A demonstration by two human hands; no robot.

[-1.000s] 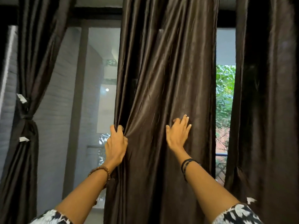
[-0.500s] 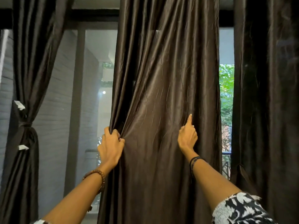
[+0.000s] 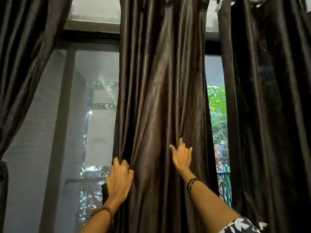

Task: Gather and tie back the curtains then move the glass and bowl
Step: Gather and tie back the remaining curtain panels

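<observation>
Two hands — left hand (image 3: 120, 180), right hand (image 3: 182, 157) — on curtain (image 3: 161, 98)

Left hand (image 3: 120, 179) grips the middle curtain (image 3: 161, 98) edge; right hand (image 3: 182, 156) presses flat on it.

Middle curtain (image 3: 161, 101) was dark brown, satin sheen, fine pale snag lines. Left curtain (image 3: 21, 61) and right curtain (image 3: 269, 106) same brown, darker in shade. Window frame (image 3: 60, 125) was black-grey. Foliage (image 3: 217, 111) outside was bright green. Left-wrist bead bracelet (image 3: 106, 211) was brown; right-wrist band (image 3: 191, 182) black. Sleeve (image 3: 242, 227) was black with white floral print.
</observation>
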